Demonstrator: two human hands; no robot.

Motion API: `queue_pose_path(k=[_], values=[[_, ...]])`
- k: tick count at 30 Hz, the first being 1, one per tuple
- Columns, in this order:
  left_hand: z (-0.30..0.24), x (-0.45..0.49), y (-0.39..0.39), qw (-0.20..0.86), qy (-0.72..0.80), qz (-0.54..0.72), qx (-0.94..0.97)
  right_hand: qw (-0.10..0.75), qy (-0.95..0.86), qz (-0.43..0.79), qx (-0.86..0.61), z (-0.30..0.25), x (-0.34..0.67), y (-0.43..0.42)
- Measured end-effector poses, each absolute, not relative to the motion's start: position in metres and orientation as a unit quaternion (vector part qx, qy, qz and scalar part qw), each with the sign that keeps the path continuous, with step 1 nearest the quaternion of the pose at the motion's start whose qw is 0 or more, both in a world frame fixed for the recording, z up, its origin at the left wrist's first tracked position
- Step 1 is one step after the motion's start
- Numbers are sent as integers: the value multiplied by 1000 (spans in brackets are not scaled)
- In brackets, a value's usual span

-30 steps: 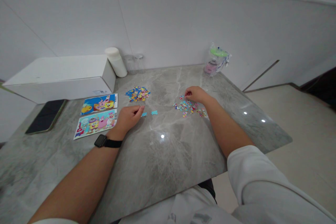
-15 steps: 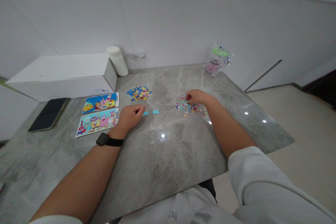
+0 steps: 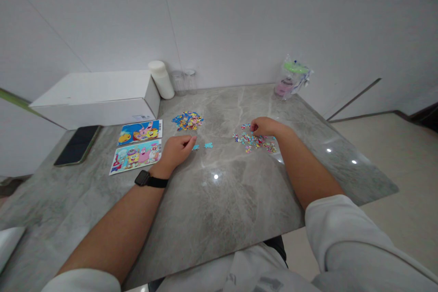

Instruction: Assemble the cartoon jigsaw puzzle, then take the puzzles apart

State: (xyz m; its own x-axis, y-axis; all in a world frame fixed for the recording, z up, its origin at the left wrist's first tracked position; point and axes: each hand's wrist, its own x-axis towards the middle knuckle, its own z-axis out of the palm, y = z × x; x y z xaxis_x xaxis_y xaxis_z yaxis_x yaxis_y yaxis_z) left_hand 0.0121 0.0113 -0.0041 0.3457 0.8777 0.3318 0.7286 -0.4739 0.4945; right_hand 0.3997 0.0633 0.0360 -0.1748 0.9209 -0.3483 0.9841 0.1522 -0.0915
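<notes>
My left hand (image 3: 178, 150) rests on the table with its fingers curled in and thumb pressed against them; whatever may be inside is hidden. Just past its fingertips lie two light-blue jigsaw pieces, the nearer partly covered and the other puzzle piece (image 3: 208, 145) in full view. Over the right-hand pile of mixed puzzle pieces (image 3: 260, 143), my right hand (image 3: 265, 126) pinches at the pile's back edge, with a bit of a light-blue piece showing at its fingertips. A second, blue and yellow puzzle pile (image 3: 188, 121) sits behind my left hand.
Two cartoon picture cards, an upper card (image 3: 140, 132) and a lower card (image 3: 136, 157), lie left of my left hand. Beyond are a phone (image 3: 77, 146), a white box (image 3: 92, 100), a white bottle (image 3: 161, 80), clear glasses (image 3: 190, 83) and a plastic-wrapped cup (image 3: 289, 80).
The whole view has shifted slightly, so everything appears a little farther right. Both hands keep nearly the same places and poses relative to the puzzle pieces.
</notes>
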Motion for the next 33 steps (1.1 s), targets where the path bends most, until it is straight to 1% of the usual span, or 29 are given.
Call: queue_pose_path(k=[5,14,19,25,33], values=[[-5,11,11,141,495,285,809,95,762,-148,623,29,402,67],[-4,13,10,151,492,293,806,19,782,-109,614,14,406,76],[-5,12,11,150,492,294,806,-12,765,-67,641,14,413,81],[-2,13,10,149,488,295,808,20,757,-84,648,7,416,83],[-1,14,9,154,486,293,809,31,755,-82,650,6,414,83]])
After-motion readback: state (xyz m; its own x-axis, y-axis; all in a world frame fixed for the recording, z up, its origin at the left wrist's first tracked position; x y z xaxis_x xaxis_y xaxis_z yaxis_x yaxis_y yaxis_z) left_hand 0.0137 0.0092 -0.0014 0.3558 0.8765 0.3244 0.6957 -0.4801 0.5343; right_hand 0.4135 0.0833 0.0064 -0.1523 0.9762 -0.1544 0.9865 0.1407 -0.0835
